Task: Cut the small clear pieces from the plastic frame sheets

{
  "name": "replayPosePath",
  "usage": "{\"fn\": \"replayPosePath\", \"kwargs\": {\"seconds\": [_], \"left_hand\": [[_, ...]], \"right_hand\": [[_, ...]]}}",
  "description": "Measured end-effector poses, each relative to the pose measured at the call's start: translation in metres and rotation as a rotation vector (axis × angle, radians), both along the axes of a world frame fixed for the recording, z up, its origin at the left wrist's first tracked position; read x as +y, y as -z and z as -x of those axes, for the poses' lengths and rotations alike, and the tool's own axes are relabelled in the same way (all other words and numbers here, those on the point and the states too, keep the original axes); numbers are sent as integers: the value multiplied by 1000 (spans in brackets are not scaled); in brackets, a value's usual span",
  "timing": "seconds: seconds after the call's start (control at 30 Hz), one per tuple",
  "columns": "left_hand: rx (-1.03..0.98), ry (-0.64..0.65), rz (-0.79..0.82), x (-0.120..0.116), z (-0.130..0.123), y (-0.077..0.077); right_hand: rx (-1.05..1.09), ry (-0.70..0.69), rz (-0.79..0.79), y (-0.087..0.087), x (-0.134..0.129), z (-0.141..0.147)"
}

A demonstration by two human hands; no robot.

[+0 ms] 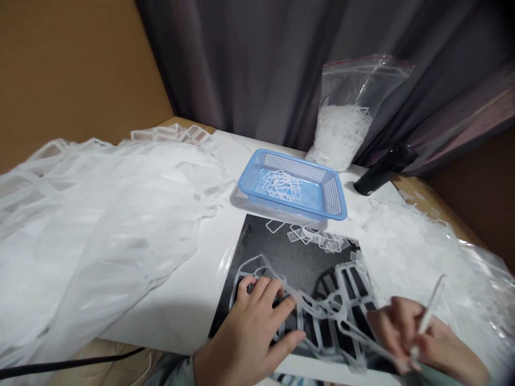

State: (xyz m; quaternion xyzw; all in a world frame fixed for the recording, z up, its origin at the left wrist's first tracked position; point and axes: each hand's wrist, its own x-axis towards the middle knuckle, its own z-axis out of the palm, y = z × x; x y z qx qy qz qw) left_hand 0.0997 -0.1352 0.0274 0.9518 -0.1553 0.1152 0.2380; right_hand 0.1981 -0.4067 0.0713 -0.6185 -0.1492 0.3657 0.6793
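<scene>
My left hand [259, 321] lies with fingers spread on a translucent white plastic sheet with rows of rectangular cut-outs [317, 324], pressing it against a black mat [298, 257]. In my right hand [426, 335], at the lower right, is a slim white pen-like tool [432, 308], its upper end pointing up. A strip of the sheet stretches toward the right fingertips, which are blurred; whether they pinch it I cannot tell. Several loose thin white rectangular frames [322, 239] lie along the mat's far edge.
Beyond the mat stands a blue plastic basket [333, 206] holding small white frames. Behind it is a filled zip bag [341, 134], with a black cylindrical object [384, 169] to its right. Layered white sheets [120, 214] cover the left side; translucent scraps [414, 246] pile up at right.
</scene>
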Motion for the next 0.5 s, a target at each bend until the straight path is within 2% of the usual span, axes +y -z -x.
{"fn": "replayPosePath", "kwargs": {"seconds": [0.1, 0.17, 0.23, 0.3, 0.33, 0.4, 0.5], "left_hand": [[1, -3, 27, 0, 0, 1], [-11, -5, 31, -1, -1, 2], [-17, -3, 25, -1, -1, 2], [-14, 5, 18, 0, -2, 2], [-13, 9, 13, 0, -2, 1], [-34, 7, 8, 1, -1, -2], [-141, -47, 19, 1, 3, -9]], "right_hand": [[-119, 306, -96, 1, -19, -13], [-287, 414, -51, -2, -30, -26], [-358, 548, 45, -8, -35, -39], [-406, 696, 49, -13, -32, -47], [-401, 695, 45, -15, -27, -49], [-427, 585, 86, -17, -12, -50], [-631, 311, 331, -15, 12, -46]]}}
